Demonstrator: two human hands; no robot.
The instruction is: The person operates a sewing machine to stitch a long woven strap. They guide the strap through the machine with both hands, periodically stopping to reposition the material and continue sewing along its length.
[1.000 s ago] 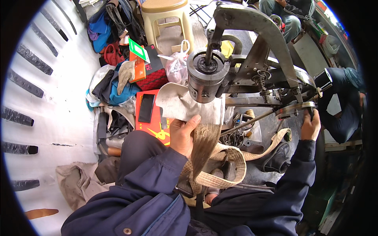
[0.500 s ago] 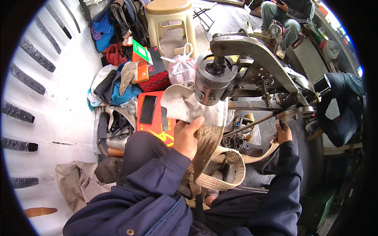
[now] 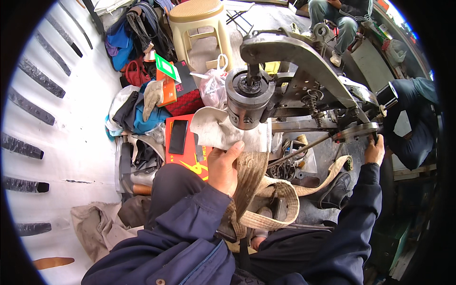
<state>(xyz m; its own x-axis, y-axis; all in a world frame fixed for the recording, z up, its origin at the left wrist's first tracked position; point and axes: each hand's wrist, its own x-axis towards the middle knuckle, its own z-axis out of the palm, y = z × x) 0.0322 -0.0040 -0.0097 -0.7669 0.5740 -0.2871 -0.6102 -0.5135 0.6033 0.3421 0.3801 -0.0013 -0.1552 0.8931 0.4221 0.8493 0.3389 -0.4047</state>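
A hand-cranked sewing machine (image 3: 297, 52) of worn dark metal stands before me. Under its round head (image 3: 249, 102) lies a pale, stiff sheet (image 3: 211, 127) with a curved edge, joined or laid against a broad, dirty webbing strap (image 3: 251, 178). My left hand (image 3: 223, 167) pinches the sheet and strap at their near edge, thumb on top. The strap's looped length (image 3: 285, 216) hangs toward my feet. Out to the right, my right hand (image 3: 374, 152) is closed round the dark crank handle (image 3: 376, 138) at the rim of the machine's wheel (image 3: 354, 133). The needle area is hidden by the head.
A phone (image 3: 178, 137) lies on a red box (image 3: 190, 159) left of the machine. Beyond are a plastic bag (image 3: 213, 88), heaped clothes (image 3: 137, 109) and a beige stool (image 3: 197, 14). A black shoe (image 3: 336, 190) stands below the wheel. Other people sit at the far right.
My right hand has swung outward to the right and slightly up with the crank handle, uncovering the black shoe. My left hand keeps its hold on the sheet and strap; the view has shifted slightly.
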